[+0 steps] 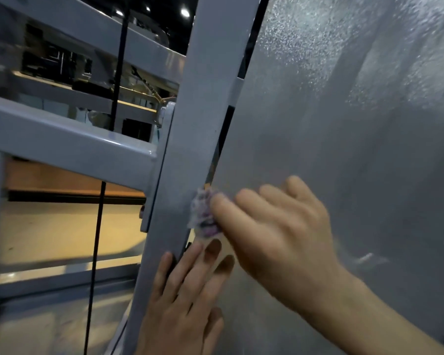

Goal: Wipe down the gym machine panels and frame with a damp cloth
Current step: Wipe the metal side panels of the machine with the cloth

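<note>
A grey upright frame post point(203, 103) of the gym machine runs down the middle of the view. To its right stands a large frosted translucent panel point(344, 111). My right hand point(274, 231) holds a small crumpled white and purple cloth point(204, 213) under its fingertips, pressing it at the seam where post and panel meet. My left hand point(185, 298) lies flat below it, its straight fingers resting on the post's edge and the panel.
Grey crossbars point(69, 147) branch left from the post. A black cable point(98, 226) hangs vertically behind them. Beyond the frame are a tan floor point(62, 231) and dim gym equipment under ceiling lights.
</note>
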`<state>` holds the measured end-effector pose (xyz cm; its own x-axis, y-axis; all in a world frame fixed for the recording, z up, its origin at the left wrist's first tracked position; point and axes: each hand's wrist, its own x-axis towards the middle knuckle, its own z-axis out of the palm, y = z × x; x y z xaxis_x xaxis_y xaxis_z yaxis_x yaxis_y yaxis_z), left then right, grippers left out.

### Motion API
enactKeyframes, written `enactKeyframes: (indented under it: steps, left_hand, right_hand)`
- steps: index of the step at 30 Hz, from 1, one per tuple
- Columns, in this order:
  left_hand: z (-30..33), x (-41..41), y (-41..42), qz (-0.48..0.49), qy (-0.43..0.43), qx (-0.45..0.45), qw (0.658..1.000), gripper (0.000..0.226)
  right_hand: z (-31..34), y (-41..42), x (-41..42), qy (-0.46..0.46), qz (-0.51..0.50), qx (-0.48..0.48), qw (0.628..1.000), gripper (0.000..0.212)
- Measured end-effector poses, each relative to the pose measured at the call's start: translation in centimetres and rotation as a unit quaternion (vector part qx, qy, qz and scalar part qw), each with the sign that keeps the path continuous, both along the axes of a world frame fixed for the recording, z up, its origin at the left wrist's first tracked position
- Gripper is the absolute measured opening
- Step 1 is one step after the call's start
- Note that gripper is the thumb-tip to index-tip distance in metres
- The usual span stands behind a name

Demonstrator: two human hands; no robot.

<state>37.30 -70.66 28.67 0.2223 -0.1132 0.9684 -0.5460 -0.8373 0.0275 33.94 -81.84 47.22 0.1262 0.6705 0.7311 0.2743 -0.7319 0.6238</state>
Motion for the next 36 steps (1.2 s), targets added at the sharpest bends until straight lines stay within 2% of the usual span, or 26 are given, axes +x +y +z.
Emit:
enactKeyframes:
  steps: [3, 6, 10, 15, 19, 22, 27, 32, 34, 36]
  left_hand:
    - [-0.4, 0.2, -0.1, -0.008, -0.009, -0.007, 1.000, 0.074]
    - [-0.3, 0.3, -0.2, -0.036, -0.031, -0.027, 0.998, 0.068]
    - [-1.9, 1.0, 0.2, -0.028, -0.015, 0.017, 0.999, 0.068]
    - [-2.1, 1.2, 0.4, -0.009, -0.003, 0.046, 0.999, 0.071]
    - [-2.6, 1.0, 0.6, 0.000, 0.035, 0.060, 0.998, 0.069]
    - [-3.0, 1.0, 0.6, 0.005, 0.047, 0.066, 0.997, 0.068]
    - [-3.0, 0.7, 1.0, 0.026, 0.068, 0.098, 0.992, 0.078]
    - [-1.6, 0.4, 1.0, -0.047, 0.010, 0.058, 0.997, 0.084]
    - [-1.4, 0.3, 1.0, -0.046, -0.001, 0.053, 0.998, 0.093]
    - [-1.6, 0.5, 1.0, -0.040, -0.007, 0.060, 0.997, 0.092]
  right_hand:
    - [-1.3, -0.5, 0.2, 0.033, 0.009, -0.044, 0.998, 0.023]
    - [0.9, -0.3, 0.6, -0.005, 0.010, 0.007, 1.000, 0.018]
    - [-2.2, 0.5, 0.4, 0.013, 0.065, 0.018, 0.998, 0.034]
    - [-3.8, 0.1, 0.0, 0.059, 0.056, 0.036, 0.996, 0.051]
    - [-4.8, 0.3, -0.3, 0.040, 0.038, 0.075, 0.996, 0.032]
    - [-5.3, 0.0, -0.5, 0.037, 0.037, 0.070, 0.996, 0.018]
    - [-6.0, 0.3, -0.7, 0.049, 0.033, 0.073, 0.996, 0.013]
    - [-4.1, 0.0, -0.9, 0.051, -0.001, 0.137, 0.989, 0.010]
    - [-3.5, -0.2, -0.6, 0.027, -0.016, 0.185, 0.982, 0.015]
    - [-4.6, 0.6, -0.8, 0.024, -0.015, 0.168, 0.985, 0.023]
